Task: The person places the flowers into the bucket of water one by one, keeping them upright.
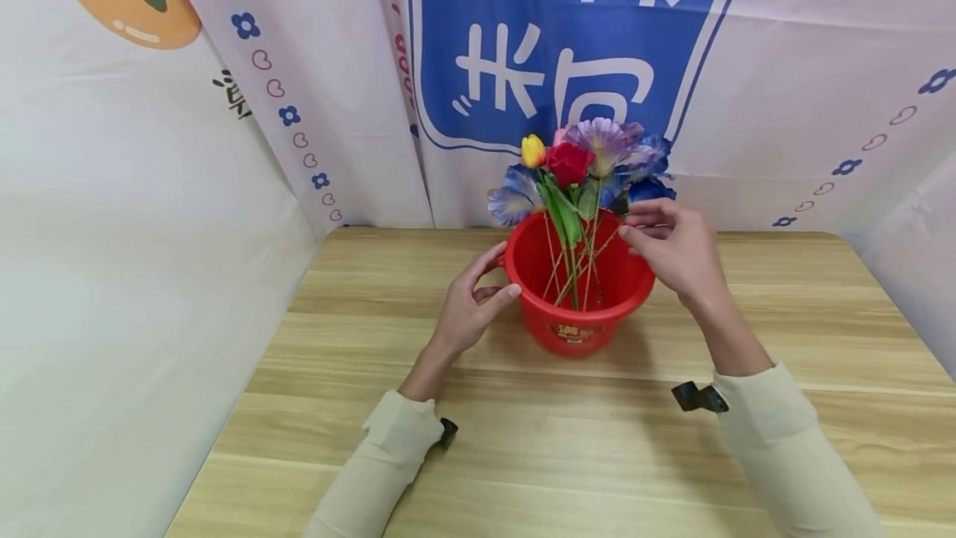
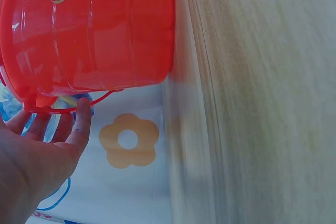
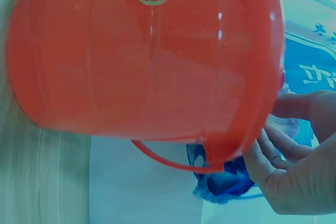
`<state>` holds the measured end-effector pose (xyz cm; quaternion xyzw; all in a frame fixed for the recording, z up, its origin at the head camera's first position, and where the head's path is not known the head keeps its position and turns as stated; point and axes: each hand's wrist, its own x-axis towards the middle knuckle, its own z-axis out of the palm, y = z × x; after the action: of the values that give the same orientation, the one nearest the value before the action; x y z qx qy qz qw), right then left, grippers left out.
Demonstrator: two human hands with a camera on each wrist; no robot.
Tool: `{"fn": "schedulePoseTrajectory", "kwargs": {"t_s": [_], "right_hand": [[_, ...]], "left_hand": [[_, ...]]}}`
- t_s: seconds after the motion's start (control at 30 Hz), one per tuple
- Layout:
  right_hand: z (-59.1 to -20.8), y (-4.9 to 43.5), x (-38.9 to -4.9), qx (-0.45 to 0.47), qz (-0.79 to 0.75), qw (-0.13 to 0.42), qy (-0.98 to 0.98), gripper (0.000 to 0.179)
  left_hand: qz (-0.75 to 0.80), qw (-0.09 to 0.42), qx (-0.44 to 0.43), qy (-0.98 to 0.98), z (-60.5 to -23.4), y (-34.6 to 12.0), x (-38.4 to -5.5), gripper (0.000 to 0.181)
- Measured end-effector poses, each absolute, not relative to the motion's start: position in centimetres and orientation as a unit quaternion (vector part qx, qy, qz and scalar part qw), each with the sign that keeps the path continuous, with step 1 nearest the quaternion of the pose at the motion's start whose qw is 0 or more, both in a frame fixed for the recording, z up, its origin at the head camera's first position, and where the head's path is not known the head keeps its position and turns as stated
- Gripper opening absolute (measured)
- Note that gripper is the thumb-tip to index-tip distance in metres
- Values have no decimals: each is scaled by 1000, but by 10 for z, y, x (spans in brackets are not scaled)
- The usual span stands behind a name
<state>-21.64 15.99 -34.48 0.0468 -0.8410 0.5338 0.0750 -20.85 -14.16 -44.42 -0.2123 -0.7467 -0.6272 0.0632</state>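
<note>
A red plastic bucket (image 1: 573,326) stands upright on the wooden table, holding several artificial flowers: a red rose (image 1: 570,164), a yellow-orange tulip (image 1: 533,151), a pale purple bloom (image 1: 600,142) and blue ones. Their thin stems lean inside. My left hand (image 1: 470,305) rests at the bucket's left rim, thumb in front, other fingers spread by the handle (image 2: 58,110). Over the right rim is my right hand (image 1: 675,247), fingers bent just below a blue flower (image 1: 651,189). Its thumb tip overlaps a stem; I cannot tell whether it pinches it.
Behind the table hangs a white cloth (image 1: 792,106) with a blue printed panel (image 1: 478,7). Another pale cloth (image 1: 134,272) covers the left side. The wooden tabletop (image 1: 523,455) spreads in front of the bucket. Dark small devices (image 1: 699,397) sit at both cuffs.
</note>
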Motion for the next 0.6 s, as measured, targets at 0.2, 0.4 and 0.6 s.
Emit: {"fn": "schedulePoseTrajectory", "kwargs": {"t_s": [0.2, 0.4, 0.6], "right_hand": [[-348, 177, -208, 37, 548, 81, -832, 43], [-355, 193, -201, 23, 555, 87, -827, 46], [-361, 210, -194, 6, 547, 93, -832, 45]], "left_hand": [[-627, 63, -213, -746, -444, -142, -209, 66], [-624, 62, -211, -749, -443, -141, -208, 66], [-627, 63, -213, -747, -443, -141, -208, 66]]}}
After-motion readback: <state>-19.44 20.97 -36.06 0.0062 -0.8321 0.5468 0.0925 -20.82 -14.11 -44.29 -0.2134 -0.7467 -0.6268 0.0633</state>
